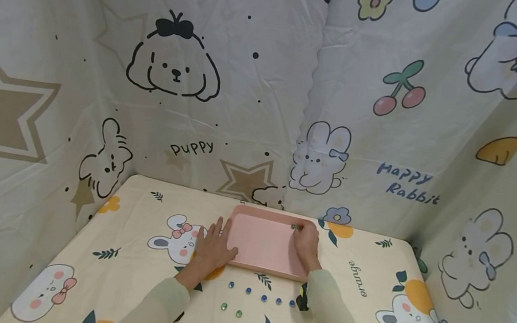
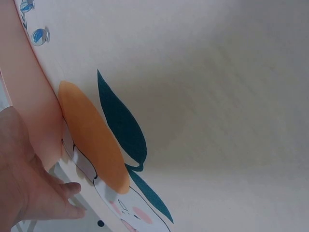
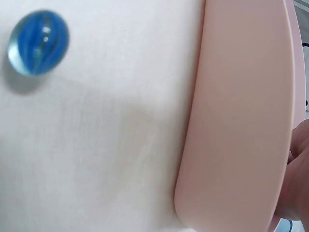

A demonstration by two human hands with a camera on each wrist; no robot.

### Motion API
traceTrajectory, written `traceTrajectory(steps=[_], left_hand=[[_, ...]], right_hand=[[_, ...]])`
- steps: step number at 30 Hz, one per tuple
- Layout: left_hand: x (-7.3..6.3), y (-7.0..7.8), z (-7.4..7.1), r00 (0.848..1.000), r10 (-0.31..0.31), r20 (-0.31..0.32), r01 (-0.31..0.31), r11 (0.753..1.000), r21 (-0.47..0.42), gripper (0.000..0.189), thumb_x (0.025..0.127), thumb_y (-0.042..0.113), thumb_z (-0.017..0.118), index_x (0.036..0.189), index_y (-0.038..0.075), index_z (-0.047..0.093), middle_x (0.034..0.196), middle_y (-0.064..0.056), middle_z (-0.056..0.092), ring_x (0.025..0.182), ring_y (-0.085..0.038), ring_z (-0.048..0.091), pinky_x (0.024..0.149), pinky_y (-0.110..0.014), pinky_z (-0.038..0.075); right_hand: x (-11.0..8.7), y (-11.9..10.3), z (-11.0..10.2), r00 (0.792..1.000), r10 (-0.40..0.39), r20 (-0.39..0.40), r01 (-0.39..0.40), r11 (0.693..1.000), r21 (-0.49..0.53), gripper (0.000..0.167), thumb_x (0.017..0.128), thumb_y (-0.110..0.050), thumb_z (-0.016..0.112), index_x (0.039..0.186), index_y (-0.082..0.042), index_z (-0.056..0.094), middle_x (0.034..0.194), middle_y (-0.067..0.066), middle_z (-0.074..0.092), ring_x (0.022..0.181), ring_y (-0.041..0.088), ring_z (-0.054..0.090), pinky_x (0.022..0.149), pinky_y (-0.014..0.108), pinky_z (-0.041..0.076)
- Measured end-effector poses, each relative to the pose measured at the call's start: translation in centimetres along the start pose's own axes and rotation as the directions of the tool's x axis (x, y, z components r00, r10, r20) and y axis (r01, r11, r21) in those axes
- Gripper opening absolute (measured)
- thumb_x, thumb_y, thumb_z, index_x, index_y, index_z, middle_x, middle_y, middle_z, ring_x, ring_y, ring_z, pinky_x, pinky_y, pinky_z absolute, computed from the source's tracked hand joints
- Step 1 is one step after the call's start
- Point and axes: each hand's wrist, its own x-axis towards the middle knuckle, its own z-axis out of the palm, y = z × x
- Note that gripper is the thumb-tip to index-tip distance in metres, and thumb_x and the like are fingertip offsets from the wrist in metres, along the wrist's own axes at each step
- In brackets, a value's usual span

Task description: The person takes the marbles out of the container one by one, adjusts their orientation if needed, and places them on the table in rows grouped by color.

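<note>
A shallow pink tray (image 1: 260, 244) lies on the patterned cloth. At its left edge my left hand (image 1: 214, 247) rests with fingers spread and the thumb over the rim. My right hand (image 1: 307, 245) reaches over the right side into the tray's far right corner. Its curled fingertips pinch a small green marble (image 1: 298, 227), partly covered by the fingers, with more green showing right beside it. In front of the tray lie several blue marbles (image 1: 264, 298) in a loose row. Two green marbles (image 1: 238, 313) sit nearer to me. The right wrist view shows a blue marble (image 3: 39, 42) beside the tray wall (image 3: 236, 116).
A cream cloth (image 1: 128, 283) printed with rabbits, oranges and leaves covers the table. Printed curtains (image 1: 247, 78) hang close behind and at both sides. A black and yellow item (image 1: 303, 298) shows by my right wrist.
</note>
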Motion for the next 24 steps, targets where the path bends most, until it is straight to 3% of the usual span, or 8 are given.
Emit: traceTrajectory(steps=[14, 24], left_hand=[[-0.06, 0.02, -0.03, 1.0, -0.012, 0.004, 0.012, 1.0, -0.016, 0.087, 0.094, 0.052, 0.059, 0.16, 0.011, 0.02, 0.164, -0.017, 0.018, 0.146, -0.038, 0.026, 0.118, -0.06, 0.009], [0.05, -0.07, 0.09, 1.0, -0.009, 0.003, 0.009, 1.0, -0.006, 0.088, 0.094, 0.052, 0.059, 0.16, 0.011, 0.02, 0.164, -0.017, 0.018, 0.146, -0.038, 0.025, 0.118, -0.06, 0.009]], right_hand=[[-0.43, 0.05, 0.47, 0.999, -0.018, -0.042, 0.016, 0.998, -0.055, 0.011, 0.098, 0.0, 0.055, 0.106, -0.001, 0.062, 0.109, 0.016, 0.058, 0.097, 0.029, 0.058, 0.086, 0.043, 0.052], [-0.22, -0.25, 0.47, 0.999, 0.012, -0.045, -0.014, 0.998, -0.054, 0.015, 0.098, 0.0, 0.053, 0.11, 0.0, 0.062, 0.11, 0.017, 0.061, 0.096, 0.028, 0.06, 0.085, 0.041, 0.054]])
